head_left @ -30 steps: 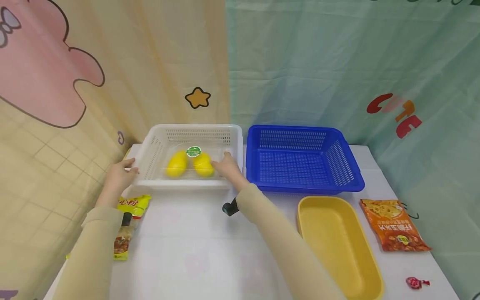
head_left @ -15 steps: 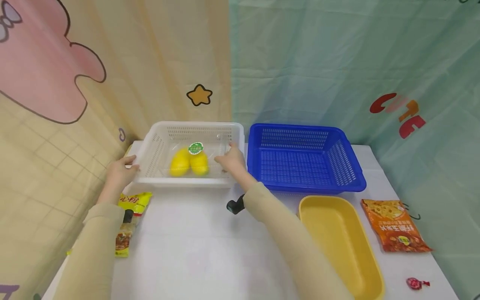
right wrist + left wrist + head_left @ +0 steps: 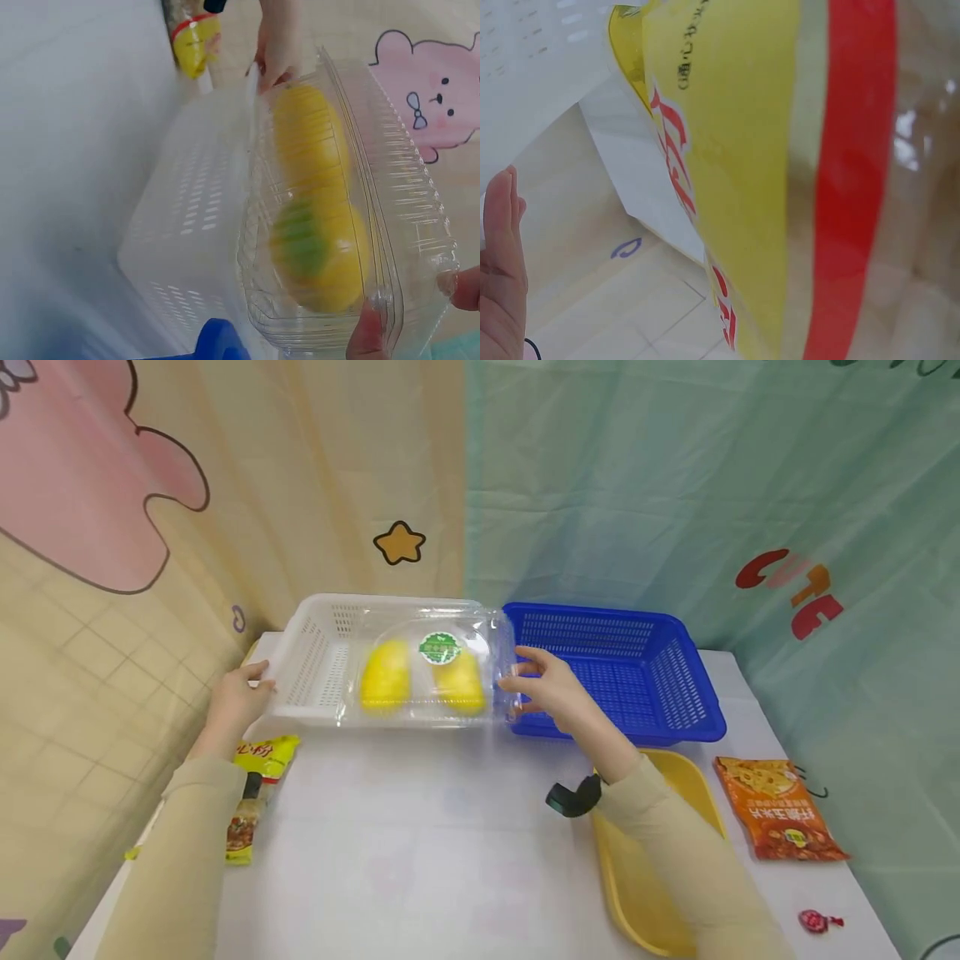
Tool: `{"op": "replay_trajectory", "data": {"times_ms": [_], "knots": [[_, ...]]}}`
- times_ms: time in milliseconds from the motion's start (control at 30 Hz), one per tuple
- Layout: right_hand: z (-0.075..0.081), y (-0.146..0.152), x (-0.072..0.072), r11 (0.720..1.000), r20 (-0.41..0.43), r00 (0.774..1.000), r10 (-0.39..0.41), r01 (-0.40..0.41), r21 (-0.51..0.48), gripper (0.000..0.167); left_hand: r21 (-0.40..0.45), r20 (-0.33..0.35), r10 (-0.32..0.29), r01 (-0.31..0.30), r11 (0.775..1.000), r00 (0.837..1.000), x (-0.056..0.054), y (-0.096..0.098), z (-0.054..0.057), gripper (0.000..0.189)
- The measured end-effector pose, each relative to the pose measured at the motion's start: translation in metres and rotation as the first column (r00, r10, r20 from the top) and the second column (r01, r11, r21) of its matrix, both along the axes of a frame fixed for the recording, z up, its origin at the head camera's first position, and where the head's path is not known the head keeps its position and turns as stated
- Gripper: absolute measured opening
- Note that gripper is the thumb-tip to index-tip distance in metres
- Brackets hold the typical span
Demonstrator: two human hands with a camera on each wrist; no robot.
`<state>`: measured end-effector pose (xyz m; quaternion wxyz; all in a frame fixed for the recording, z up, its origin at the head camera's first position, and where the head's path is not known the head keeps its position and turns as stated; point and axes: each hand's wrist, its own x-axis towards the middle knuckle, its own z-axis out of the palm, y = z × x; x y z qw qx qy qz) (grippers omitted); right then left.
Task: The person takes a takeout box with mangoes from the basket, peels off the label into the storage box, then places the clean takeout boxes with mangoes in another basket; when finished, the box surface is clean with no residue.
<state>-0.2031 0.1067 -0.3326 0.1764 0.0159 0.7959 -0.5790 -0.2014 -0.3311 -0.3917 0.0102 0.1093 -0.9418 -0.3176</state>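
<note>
My right hand (image 3: 551, 689) pinches the right end of a clear plastic clamshell box (image 3: 405, 247), with thumb and fingertips on its edge. Inside the box lie two yellow fruits (image 3: 386, 672), and its lid bears a round green label (image 3: 440, 648). The box is tilted and hangs over the right part of a white perforated basket (image 3: 296, 656), its end reaching toward the blue basket (image 3: 611, 681). At the white basket's left rim, my left hand (image 3: 238, 697) holds on with thumb and fingers; the left wrist view shows part of these fingers (image 3: 502, 217) beside the basket wall.
A yellow tray (image 3: 611, 877) lies under my right forearm. An orange snack bag (image 3: 780, 810) and a small red wrapped candy (image 3: 819, 921) are at the right. Next to my left forearm lies a yellow food packet (image 3: 270, 756). Curtains (image 3: 600, 485) hang behind the baskets.
My right hand has lifted the clamshell box out of the white basket's bottom and moved it up and right. The left hand has stayed at the white basket's rim.
</note>
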Motion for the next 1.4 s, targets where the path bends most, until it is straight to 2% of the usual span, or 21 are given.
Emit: {"op": "replay_trajectory", "data": {"times_ms": [133, 333, 467, 600, 767, 1067, 1233, 1400], "knots": [[-0.008, 0.032, 0.031, 0.998, 0.012, 0.998, 0.065, -0.065, 0.010, 0.072, -0.019, -0.005, -0.009, 0.009, 1.000, 1.000, -0.002, -0.001, -0.001, 0.051], [-0.026, 0.068, 0.074, 0.983, -0.011, 0.986, 0.165, -0.165, -0.076, 0.076, -0.035, -0.038, -0.039, 0.038, 0.999, 0.998, -0.004, -0.001, 0.000, 0.049], [-0.038, 0.078, 0.098, 0.972, 0.008, 0.977, 0.213, -0.211, -0.104, 0.080, -0.033, -0.038, -0.044, 0.043, 0.999, 0.998, -0.005, 0.001, 0.000, 0.049], [-0.051, 0.076, 0.114, 0.970, 0.048, 0.973, 0.224, -0.218, -0.104, 0.084, -0.017, -0.018, -0.026, 0.026, 1.000, 0.999, -0.006, 0.001, 0.001, 0.051], [-0.067, 0.070, 0.120, 0.979, 0.104, 0.977, 0.187, -0.176, -0.107, 0.085, -0.014, -0.005, -0.017, 0.017, 1.000, 1.000, -0.007, 0.001, 0.003, 0.052], [-0.089, 0.061, 0.112, 0.989, 0.159, 0.976, 0.145, -0.141, -0.041, 0.084, 0.002, 0.013, -0.008, 0.008, 1.000, 1.000, -0.005, 0.001, 0.003, 0.052], [-0.095, 0.060, 0.111, 0.994, 0.188, 0.976, 0.106, -0.100, -0.042, 0.083, 0.008, 0.017, -0.009, 0.009, 1.000, 1.000, -0.002, 0.001, 0.002, 0.052], [-0.094, 0.060, 0.111, 0.995, 0.189, 0.977, 0.095, -0.093, -0.020, 0.082, 0.004, -0.018, -0.010, 0.010, 1.000, 1.000, 0.001, 0.000, -0.004, 0.052]]}}
